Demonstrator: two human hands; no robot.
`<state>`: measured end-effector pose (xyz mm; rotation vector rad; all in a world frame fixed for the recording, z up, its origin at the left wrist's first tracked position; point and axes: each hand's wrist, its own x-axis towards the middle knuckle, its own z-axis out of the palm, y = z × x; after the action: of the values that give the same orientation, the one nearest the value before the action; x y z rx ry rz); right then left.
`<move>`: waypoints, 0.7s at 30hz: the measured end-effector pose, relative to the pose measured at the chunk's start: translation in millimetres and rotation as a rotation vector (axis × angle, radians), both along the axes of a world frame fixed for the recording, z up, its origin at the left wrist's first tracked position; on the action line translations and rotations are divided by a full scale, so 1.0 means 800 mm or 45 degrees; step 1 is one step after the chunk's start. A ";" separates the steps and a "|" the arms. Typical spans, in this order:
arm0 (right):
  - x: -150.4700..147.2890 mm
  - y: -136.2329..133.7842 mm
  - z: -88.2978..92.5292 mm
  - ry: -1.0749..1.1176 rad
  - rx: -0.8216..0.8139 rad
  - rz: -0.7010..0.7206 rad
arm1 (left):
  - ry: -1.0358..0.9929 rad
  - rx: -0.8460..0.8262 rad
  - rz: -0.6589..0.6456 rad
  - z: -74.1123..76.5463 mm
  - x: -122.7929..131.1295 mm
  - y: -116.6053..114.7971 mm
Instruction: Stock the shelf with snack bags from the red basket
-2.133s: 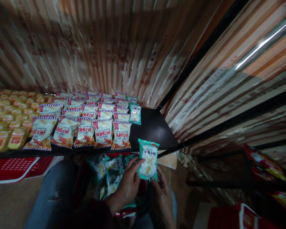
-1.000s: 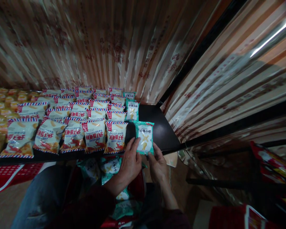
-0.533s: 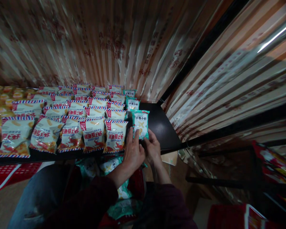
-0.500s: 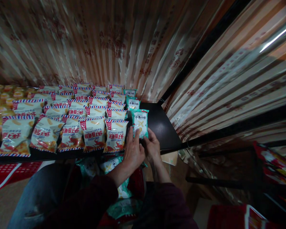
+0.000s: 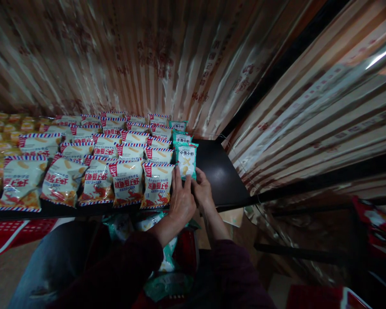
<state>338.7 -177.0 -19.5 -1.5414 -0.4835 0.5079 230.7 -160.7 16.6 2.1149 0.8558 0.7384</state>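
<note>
A teal-and-white snack packet (image 5: 185,160) lies on the black shelf (image 5: 218,176), at the front of a short teal column beside the red-and-blue striped packets (image 5: 128,171). My left hand (image 5: 180,199) pinches its lower left edge, fingers stretched up along it. My right hand (image 5: 202,191) grips its lower right corner. Two more teal packets (image 5: 180,134) lie behind it, overlapped. Further teal packets (image 5: 154,225) fill a red basket (image 5: 188,251) below the shelf, by my knees.
Orange-yellow packets (image 5: 0,141) line the shelf's far left. Striped shiny foil (image 5: 167,64) covers the wall behind and to the right. A red basket (image 5: 6,234) sits lower left. A black rack (image 5: 309,251) with red packs (image 5: 376,219) stands at the right.
Both hands carried the teal packet up from above the basket and forward onto the shelf, sliding it back against the other teal packets. The view shifted slightly.
</note>
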 end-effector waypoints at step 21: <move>0.050 0.045 0.014 -0.230 -0.058 0.076 | 0.016 -0.038 0.045 -0.012 0.010 -0.010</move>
<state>378.7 -140.8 -8.5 -1.6285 -0.6619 0.4296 238.6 -168.3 6.9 2.0850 0.9078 0.7266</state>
